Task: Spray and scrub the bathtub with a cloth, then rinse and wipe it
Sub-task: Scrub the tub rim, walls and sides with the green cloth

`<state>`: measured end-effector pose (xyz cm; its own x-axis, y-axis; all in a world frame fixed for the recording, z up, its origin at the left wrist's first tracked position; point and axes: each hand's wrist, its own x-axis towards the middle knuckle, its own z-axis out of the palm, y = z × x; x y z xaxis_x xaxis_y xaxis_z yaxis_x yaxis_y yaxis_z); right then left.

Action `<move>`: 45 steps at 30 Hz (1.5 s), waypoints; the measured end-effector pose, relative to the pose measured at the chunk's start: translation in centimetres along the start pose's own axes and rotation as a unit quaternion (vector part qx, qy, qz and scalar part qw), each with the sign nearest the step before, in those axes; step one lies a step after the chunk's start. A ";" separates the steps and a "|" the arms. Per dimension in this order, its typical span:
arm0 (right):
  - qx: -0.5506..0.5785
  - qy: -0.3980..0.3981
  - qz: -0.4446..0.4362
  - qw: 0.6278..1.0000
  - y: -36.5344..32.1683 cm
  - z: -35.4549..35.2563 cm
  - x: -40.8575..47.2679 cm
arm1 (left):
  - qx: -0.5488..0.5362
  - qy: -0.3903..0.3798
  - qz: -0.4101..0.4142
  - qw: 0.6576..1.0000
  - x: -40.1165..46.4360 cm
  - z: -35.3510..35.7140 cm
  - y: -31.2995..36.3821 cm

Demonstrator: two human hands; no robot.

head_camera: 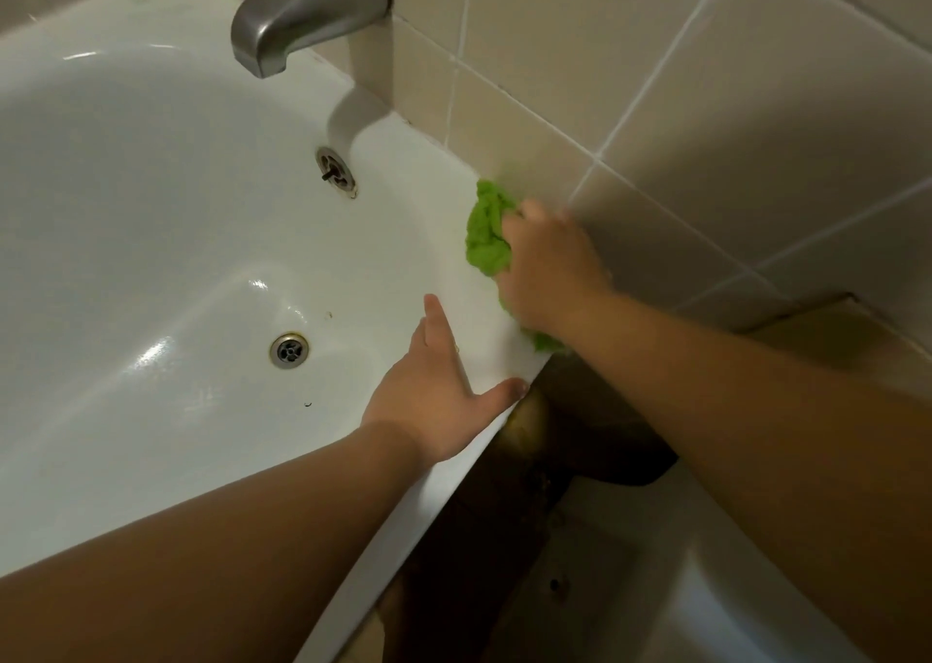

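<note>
We see the bathtub [151, 198] as smooth, glossy white enamel or acrylic, with bright highlights across its floor. The spout [302, 12] at the top of the frame looks like brushed, matt grey metal. The floor drain [289, 351] and overflow plate [335, 170] are shiny metal, the plate's rim stained. The green cloth [488, 228] at centre right is nubby, soft fabric. The wall tiles [756, 107] look smooth, satin beige ceramic with pale grout.

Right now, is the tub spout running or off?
Off. No water falls from the spout, and the bathtub under it shows no stream or pooled water.
</note>
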<state>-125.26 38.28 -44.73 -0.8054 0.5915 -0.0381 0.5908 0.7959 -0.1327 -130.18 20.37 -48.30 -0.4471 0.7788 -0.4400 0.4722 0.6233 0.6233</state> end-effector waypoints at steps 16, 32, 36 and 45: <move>-0.032 0.037 -0.007 0.999 -0.4 0.3 1.7 | -0.007 -0.001 -0.005 1.000 0.0 -0.3 0.2; 0.040 0.087 0.043 0.994 -0.3 1.9 -0.8 | -0.030 0.006 -0.006 1.000 0.4 -0.1 0.1; 0.067 0.097 0.067 0.991 0.7 2.3 -5.1 | -0.038 0.007 -0.004 0.999 0.4 -0.1 0.1; 0.068 0.114 0.053 0.990 -1.5 2.7 0.5 | -0.047 0.001 -0.004 0.999 0.5 -0.2 0.0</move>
<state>-126.69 37.03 -47.22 -0.6978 0.6975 0.1630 0.6477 0.7116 -0.2721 -130.56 20.70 -48.41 -0.4524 0.7734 -0.4441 0.3959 0.6203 0.6771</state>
